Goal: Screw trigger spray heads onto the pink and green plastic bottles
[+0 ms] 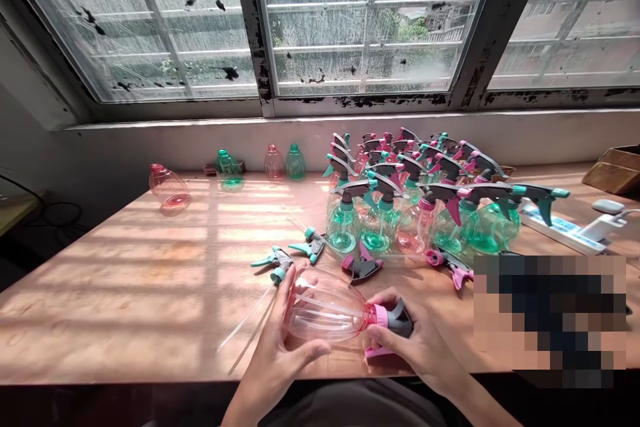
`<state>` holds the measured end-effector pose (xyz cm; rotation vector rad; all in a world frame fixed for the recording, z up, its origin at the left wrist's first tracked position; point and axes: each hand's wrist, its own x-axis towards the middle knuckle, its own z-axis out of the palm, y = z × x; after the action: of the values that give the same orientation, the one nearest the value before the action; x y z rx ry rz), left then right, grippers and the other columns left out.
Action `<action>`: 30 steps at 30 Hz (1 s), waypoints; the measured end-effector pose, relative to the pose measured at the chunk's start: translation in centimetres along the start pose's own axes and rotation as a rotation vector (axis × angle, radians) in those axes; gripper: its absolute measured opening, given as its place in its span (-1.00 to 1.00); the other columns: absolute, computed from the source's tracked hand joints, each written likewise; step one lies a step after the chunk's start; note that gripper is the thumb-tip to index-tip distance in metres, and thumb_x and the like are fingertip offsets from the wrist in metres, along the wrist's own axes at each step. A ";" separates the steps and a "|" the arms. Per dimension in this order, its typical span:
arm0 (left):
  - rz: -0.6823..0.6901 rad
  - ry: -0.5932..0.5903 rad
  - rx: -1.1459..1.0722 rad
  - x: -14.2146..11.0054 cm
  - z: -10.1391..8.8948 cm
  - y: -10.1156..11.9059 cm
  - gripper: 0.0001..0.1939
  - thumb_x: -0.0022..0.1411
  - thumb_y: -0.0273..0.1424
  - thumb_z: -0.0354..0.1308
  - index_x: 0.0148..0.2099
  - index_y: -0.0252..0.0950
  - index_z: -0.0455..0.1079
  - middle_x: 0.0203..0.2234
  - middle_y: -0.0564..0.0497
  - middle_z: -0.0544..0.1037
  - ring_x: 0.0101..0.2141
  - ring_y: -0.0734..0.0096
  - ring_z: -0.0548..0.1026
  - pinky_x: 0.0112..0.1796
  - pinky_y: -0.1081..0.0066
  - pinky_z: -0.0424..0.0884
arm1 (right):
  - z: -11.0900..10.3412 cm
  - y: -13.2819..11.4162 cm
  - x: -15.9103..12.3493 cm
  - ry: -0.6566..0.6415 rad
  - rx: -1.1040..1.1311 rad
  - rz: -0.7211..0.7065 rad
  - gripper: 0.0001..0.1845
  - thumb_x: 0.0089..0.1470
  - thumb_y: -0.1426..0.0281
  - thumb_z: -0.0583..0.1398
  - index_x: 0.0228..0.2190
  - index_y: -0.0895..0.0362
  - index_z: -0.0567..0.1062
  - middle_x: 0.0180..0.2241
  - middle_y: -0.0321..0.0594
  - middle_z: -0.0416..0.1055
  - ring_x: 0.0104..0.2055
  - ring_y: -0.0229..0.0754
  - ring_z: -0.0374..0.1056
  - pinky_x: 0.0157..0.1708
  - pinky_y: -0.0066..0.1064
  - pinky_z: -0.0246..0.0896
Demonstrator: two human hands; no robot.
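A clear pink spray bottle (327,307) lies on its side between my hands, close to the table's front edge. My left hand (287,337) is wrapped round its base end. At the neck, my right hand (413,337) grips the pink collar and the grey trigger head (397,319). Inside the bottle runs a pale dip tube. Just beyond lie loose trigger heads: a teal and grey one (280,267) by my left fingers, another teal one (311,245), a pink and dark grey one (364,268), and a further pink one (453,267) to the right.
Several green and pink bottles with sprayers fitted (377,230) crowd the back right. Headless bottles, pink (170,190) and green (229,170), stand along the back left. A white power strip (565,230) and a brown box (615,170) are at right. A blurred patch hides the right front.
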<state>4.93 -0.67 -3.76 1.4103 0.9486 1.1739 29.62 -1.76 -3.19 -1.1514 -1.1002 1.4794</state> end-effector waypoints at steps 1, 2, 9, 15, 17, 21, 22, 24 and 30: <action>0.013 -0.001 0.007 0.0 0.0 0.0 0.08 0.19 -0.24 0.48 0.55 0.10 -0.11 0.51 -0.11 0.07 0.43 -0.17 0.14 0.38 -0.02 0.16 | 0.0 0.0 0.0 -0.008 0.007 0.001 -0.46 -0.08 0.00 0.50 -0.21 0.04 0.50 -0.45 -0.36 0.50 -0.47 -0.15 0.48 -0.40 -0.25 0.60; 0.033 -0.004 0.022 0.0 0.0 0.0 0.04 0.19 -0.25 0.48 0.53 0.10 -0.05 0.51 -0.09 0.07 0.43 -0.18 0.14 0.36 0.00 0.19 | -0.1 0.0 0.1 -0.023 0.014 -0.003 -0.46 -0.05 -0.01 0.49 -0.21 0.05 0.49 -0.48 -0.35 0.51 -0.47 -0.13 0.50 -0.40 -0.25 0.59; 0.089 0.021 0.145 -0.1 0.4 -0.4 -0.17 0.40 -0.24 0.27 0.52 0.21 -0.08 0.53 -0.02 0.00 0.38 -0.09 0.25 0.32 -0.02 0.27 | -0.6 0.1 0.7 -0.064 0.050 -0.086 -0.58 0.09 0.07 0.44 -0.27 0.10 0.47 -0.53 -0.35 0.52 -0.49 -0.17 0.49 -0.39 -0.30 0.54; 0.066 0.017 0.085 -0.1 0.1 -1.0 0.12 0.17 -0.22 0.49 0.54 0.15 -0.15 0.53 -0.07 0.00 0.40 -0.20 0.20 0.34 -0.08 0.23 | -0.6 0.3 0.5 -0.010 -0.007 -0.108 -0.52 0.00 0.06 0.49 -0.22 0.10 0.52 -0.44 -0.32 0.55 -0.45 -0.14 0.52 -0.40 -0.33 0.54; 0.060 0.004 0.100 -0.1 0.1 -0.9 0.09 0.16 -0.22 0.49 0.54 0.14 -0.09 0.53 -0.08 0.01 0.40 -0.22 0.19 0.33 -0.07 0.25 | -0.5 0.2 0.6 -0.037 0.037 -0.087 -0.53 0.02 0.04 0.47 -0.25 0.10 0.51 -0.51 -0.35 0.52 -0.48 -0.15 0.50 -0.41 -0.31 0.55; 0.089 0.007 0.155 -0.1 0.4 -0.4 -0.10 0.34 -0.22 0.33 0.52 0.23 -0.10 0.53 0.01 0.01 0.42 -0.08 0.18 0.34 0.00 0.22 | -0.5 0.0 0.6 -0.069 0.096 -0.081 -0.55 0.05 0.05 0.46 -0.27 0.11 0.49 -0.54 -0.36 0.50 -0.51 -0.19 0.47 -0.43 -0.33 0.53; 0.096 0.017 0.167 -0.1 0.4 -0.3 -0.14 0.37 -0.22 0.29 0.52 0.23 -0.11 0.53 0.02 0.03 0.43 -0.05 0.16 0.36 0.00 0.18 | -0.5 0.0 0.6 -0.066 0.085 -0.087 -0.54 0.04 0.05 0.46 -0.27 0.11 0.50 -0.54 -0.36 0.50 -0.51 -0.19 0.47 -0.44 -0.34 0.52; 0.086 0.031 0.180 -0.1 0.5 -0.4 -0.10 0.35 -0.21 0.32 0.53 0.20 -0.13 0.52 0.01 0.06 0.44 -0.06 0.12 0.39 -0.01 0.10 | -0.5 0.1 0.6 -0.057 0.058 -0.087 -0.54 0.03 0.03 0.46 -0.27 0.10 0.50 -0.53 -0.36 0.50 -0.50 -0.16 0.48 -0.44 -0.33 0.52; 0.045 -0.001 0.079 -0.3 0.0 -1.0 0.09 0.20 -0.25 0.46 0.55 0.13 -0.15 0.54 -0.06 -0.03 0.43 -0.13 0.14 0.36 0.02 0.20 | -0.5 0.2 0.5 -0.056 0.029 -0.052 -0.52 0.02 0.01 0.46 -0.24 0.08 0.49 -0.53 -0.34 0.51 -0.49 -0.17 0.46 -0.43 -0.34 0.53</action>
<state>4.93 -0.77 -4.82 1.5023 0.9759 1.1801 30.00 -1.22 -3.59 -1.0598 -1.1351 1.4897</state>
